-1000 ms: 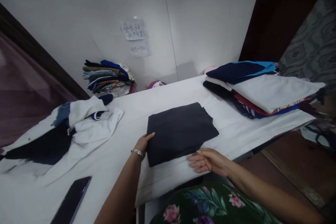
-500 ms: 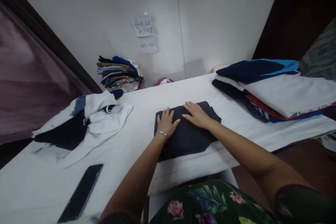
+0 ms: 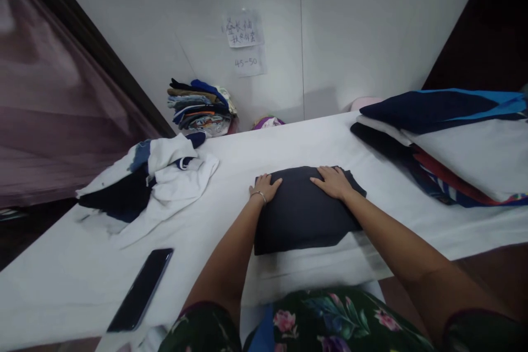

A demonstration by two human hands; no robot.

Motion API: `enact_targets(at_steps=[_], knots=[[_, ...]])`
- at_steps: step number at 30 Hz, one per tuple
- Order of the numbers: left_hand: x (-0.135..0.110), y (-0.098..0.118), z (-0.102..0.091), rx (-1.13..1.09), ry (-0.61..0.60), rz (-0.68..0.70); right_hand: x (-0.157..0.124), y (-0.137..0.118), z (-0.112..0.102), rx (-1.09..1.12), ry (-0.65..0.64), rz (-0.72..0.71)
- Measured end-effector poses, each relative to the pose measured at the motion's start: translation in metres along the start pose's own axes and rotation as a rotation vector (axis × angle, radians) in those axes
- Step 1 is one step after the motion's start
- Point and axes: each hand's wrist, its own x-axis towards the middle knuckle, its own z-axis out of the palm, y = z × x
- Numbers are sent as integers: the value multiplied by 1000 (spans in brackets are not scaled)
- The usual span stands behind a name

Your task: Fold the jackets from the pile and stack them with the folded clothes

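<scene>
A dark, nearly black folded garment lies flat on the white-covered table in front of me. My left hand rests on its upper left corner, a bracelet at the wrist. Its fingertips reach the far edge, and some may curl over it. Near the upper right part, my right hand lies on the cloth with thumb and fingers apart. What kind of garment it is cannot be made out from the folded shape.
At left sits a loose heap of white and dark clothes, with a phone nearer me. Folded clothes are stacked at right and at the far edge. Handwritten paper signs hang on the wall behind.
My hands have moved apart across the dark garment, the left to its left edge and the right toward its right side. The whole view has shifted slightly.
</scene>
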Motion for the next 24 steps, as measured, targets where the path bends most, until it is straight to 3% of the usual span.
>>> enact_targets(at_steps=[4,10,14,17,24], knots=[[15,-12,1,-63,4,-38,0,0,0,-1,10,2],[16,-3,-11,-46,25,-75,-1,-1,0,-5,14,0],[16,6,-15,15,83,37,-4,-1,-1,12,20,14],[12,12,-8,42,55,134,-3,-1,-6,16,-15,30],[7,15,-2,66,41,133,35,-10,-22,49,-124,94]])
